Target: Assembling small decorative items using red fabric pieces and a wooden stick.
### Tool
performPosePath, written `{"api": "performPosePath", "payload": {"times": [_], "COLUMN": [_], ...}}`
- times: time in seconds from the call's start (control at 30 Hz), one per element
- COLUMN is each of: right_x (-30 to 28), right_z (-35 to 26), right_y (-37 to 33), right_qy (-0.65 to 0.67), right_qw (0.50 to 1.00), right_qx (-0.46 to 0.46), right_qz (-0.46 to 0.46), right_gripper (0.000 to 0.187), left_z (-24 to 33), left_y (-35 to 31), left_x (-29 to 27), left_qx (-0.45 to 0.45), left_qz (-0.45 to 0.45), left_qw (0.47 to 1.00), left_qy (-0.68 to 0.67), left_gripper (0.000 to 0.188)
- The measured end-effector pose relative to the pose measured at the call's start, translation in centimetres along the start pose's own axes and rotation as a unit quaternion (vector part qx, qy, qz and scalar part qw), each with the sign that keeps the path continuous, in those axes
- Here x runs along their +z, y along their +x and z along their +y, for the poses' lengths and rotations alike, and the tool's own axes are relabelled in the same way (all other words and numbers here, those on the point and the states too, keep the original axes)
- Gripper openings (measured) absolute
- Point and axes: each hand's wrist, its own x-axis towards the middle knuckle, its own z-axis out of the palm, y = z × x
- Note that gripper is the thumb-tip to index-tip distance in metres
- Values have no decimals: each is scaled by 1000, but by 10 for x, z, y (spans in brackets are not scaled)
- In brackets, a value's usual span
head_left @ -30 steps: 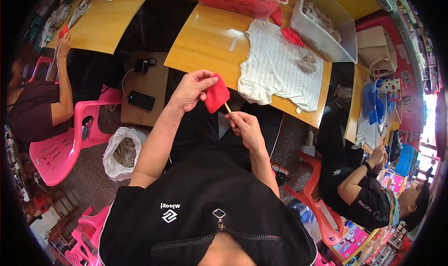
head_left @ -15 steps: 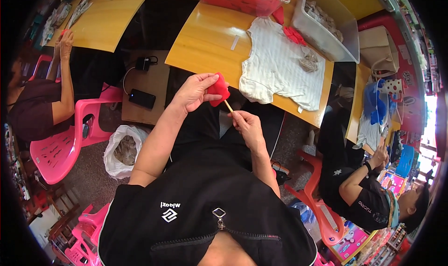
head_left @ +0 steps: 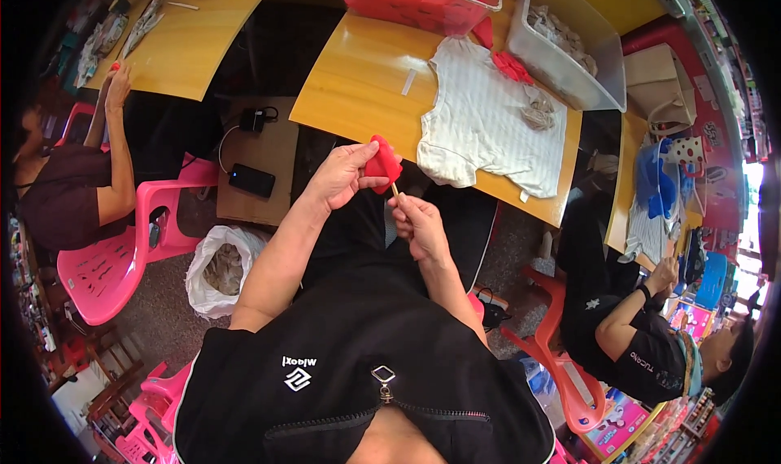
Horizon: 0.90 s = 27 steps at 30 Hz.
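My left hand (head_left: 343, 176) pinches a small piece of red cloth (head_left: 382, 168) in front of my body, just off the table's near edge. In my right hand (head_left: 420, 225), a thin pale stick (head_left: 395, 190) is gripped between thumb and fingers. The stick's upper end runs into the red cloth; whether it sits inside or behind it I cannot tell. Beyond my hands a white striped garment (head_left: 488, 122) lies spread on the table, with a red cloth bunch (head_left: 513, 67) and a greyish-beige clump (head_left: 538, 115) on it.
On the yellow table (head_left: 350, 81) stand a clear bin of red cloth (head_left: 423, 6) and a bin of beige pieces (head_left: 561, 65). A white sack (head_left: 199, 281) and pink chair (head_left: 106, 273) are at left. Co-workers sit left and right, near an orange-red chair (head_left: 561, 366).
My right hand has slid up the stick, nearer the red cloth, so less of the stick shows. The left hand still pinches the cloth, slightly lower in view.
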Motion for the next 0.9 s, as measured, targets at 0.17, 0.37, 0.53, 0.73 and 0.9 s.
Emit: {"api": "performPosePath", "payload": {"times": [0.17,0.37,0.53,0.73,0.9], "right_x": [-2,-9,-7,-12,-11], "right_z": [6,-4,-6,5,-5], "right_y": [-1,-2,3,-2,-2], "right_qy": [96,-69,-73,34,-19], "right_qw": [995,997,997,999,1000], "right_qx": [27,14,-4,1,5], "right_qz": [-3,8,17,2,-6], "right_gripper": [23,26,24,24,23], "left_z": [-2,-3,-10,-4,-5], "left_y": [4,6,3,4,6], "left_x": [-6,-10,-2,-4,-3], "left_qx": [39,28,13,35,17], "left_qz": [9,6,10,4,8], "left_qw": [999,999,999,999,999], "left_qy": [-16,33,49,-20,-31], "left_gripper": [34,34,35,35,32]}}
